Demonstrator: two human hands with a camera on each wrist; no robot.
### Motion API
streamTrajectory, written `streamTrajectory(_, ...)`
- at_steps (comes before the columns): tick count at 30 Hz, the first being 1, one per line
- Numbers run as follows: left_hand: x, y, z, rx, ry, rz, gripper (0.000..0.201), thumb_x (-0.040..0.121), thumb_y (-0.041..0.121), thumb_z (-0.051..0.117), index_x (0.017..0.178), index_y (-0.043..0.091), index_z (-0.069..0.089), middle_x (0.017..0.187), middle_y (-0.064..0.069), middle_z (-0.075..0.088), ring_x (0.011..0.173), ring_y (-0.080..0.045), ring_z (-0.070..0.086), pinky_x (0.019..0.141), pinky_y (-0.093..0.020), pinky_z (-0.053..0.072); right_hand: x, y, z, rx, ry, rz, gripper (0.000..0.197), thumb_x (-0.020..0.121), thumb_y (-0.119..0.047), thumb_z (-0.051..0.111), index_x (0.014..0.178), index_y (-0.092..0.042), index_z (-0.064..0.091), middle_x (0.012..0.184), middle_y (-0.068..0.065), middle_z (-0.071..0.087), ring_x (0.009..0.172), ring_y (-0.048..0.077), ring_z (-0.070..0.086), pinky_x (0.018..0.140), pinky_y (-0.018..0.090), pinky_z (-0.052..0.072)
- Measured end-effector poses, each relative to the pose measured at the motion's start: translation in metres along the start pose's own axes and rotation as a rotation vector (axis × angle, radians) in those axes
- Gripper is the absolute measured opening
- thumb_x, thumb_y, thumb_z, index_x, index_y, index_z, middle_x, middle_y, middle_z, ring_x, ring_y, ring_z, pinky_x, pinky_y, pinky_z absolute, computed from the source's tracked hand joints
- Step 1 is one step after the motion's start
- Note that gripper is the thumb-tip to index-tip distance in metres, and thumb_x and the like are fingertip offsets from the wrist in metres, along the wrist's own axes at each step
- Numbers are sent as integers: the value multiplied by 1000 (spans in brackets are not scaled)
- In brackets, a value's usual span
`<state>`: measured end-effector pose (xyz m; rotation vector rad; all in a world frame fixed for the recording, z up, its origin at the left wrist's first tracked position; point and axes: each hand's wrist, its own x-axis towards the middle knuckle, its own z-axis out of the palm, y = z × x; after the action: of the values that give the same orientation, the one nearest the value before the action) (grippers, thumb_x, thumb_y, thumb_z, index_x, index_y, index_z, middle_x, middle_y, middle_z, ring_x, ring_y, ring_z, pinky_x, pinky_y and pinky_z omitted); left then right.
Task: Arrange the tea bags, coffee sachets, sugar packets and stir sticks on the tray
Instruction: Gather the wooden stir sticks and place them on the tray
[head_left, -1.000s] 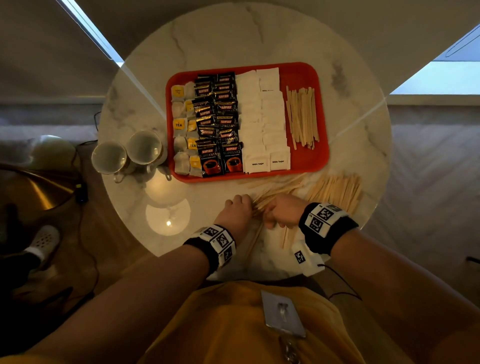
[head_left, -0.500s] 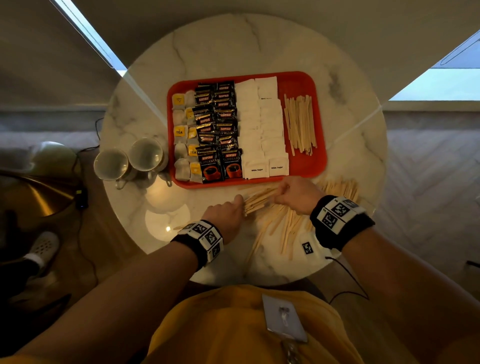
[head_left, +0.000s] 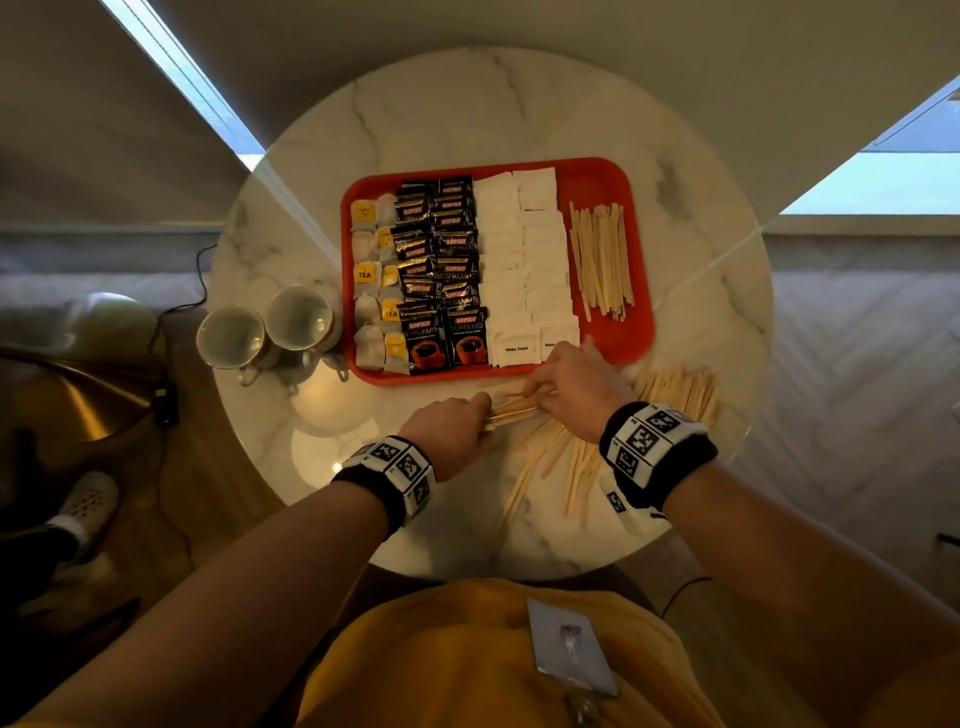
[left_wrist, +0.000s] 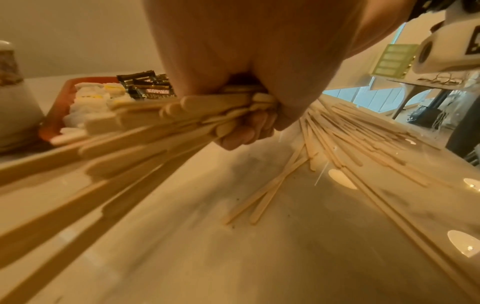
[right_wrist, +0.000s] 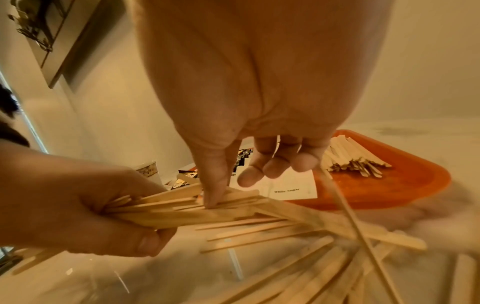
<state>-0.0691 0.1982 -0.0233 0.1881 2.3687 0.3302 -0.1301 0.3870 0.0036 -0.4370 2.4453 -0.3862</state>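
Observation:
A red tray (head_left: 636, 332) holds rows of tea bags (head_left: 371, 280), black coffee sachets (head_left: 441, 270), white sugar packets (head_left: 524, 260) and a pile of wooden stir sticks (head_left: 602, 260). Just in front of the tray, my left hand (head_left: 452, 426) (left_wrist: 246, 131) (right_wrist: 91, 205) grips a bundle of stir sticks (head_left: 511, 413) (left_wrist: 155, 115) (right_wrist: 182, 209). My right hand (head_left: 566, 384) (right_wrist: 230, 191) presses its thumb on the bundle's free end, its other fingers loosely curled above it. More loose sticks (head_left: 680, 389) lie scattered on the table beneath and to the right of my right hand.
The round marble table (head_left: 467, 104) carries two cups (head_left: 234, 338) (head_left: 301, 317) just left of the tray. Its near edge runs below my wrists. A brass lamp shade (head_left: 78, 400) and cables stand on the floor at left.
My right hand reached right toward the loose sticks, then came back left onto the bundle. My left hand kept its grip and stayed in front of the tray.

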Motion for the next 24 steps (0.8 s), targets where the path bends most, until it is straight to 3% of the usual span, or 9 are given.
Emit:
streamTrajectory(2,4,5,0,2,10,10,29,103,38,46,122,16,46,104,-9,63,79,-24,51,69,-37,43,0,-3,-1,-41,9,-20,15,95,-43,62,107,-42,71,118,-9,56,121,20,41,107,47,34)
streamTrajectory(6,11,10,-2,8,7,-4,31,105,41,42,121,15,48,97,-9,61,79,-25,53,68,-38,45,1,1,-6,102,-1,-29,17,97,-35,63,110,-39,74,109,-12,68,105,12,60,88,29,43)
streamTrajectory(8,12,8,-3,27,6,-17,35,105,45,41,121,16,50,90,-5,56,77,-26,55,67,-38,47,2,4,-7,172,-1,-31,19,97,-33,63,112,-36,74,111,-12,70,100,7,59,87,25,42)
streamTrajectory(10,12,4,-4,24,1,-24,36,105,47,41,121,17,52,88,-4,55,77,-26,56,69,-37,50,3,6,-6,227,21,-37,18,98,-30,63,111,-33,75,111,-10,70,98,6,59,91,27,45)
streamTrajectory(13,8,-9,-1,-41,-9,-24,36,104,47,41,124,19,54,97,-7,64,84,-27,63,78,-41,56,5,10,-5,297,95,-28,15,99,-27,61,106,-31,73,106,-8,68,98,12,63,95,38,52)
streamTrajectory(16,2,-27,4,-131,25,-36,33,104,40,45,131,22,53,106,-11,68,92,-31,65,83,-43,56,6,17,-8,429,236,-1,13,98,-21,63,105,-26,71,106,-5,67,97,13,64,94,39,53)
streamTrajectory(20,-5,-35,0,-459,218,-30,17,105,38,49,99,27,59,82,2,65,76,-20,61,72,-36,49,10,22,-13,619,409,78,11,96,-16,65,98,-25,71,101,-4,70,93,13,68,91,38,57)
streamTrajectory(24,-2,-24,-15,-705,317,-42,16,105,39,50,98,29,61,78,2,69,66,-13,61,70,-33,52,13,17,-18,753,443,121,8,95,-14,66,99,-19,71,95,-5,71,88,11,71,77,32,62)
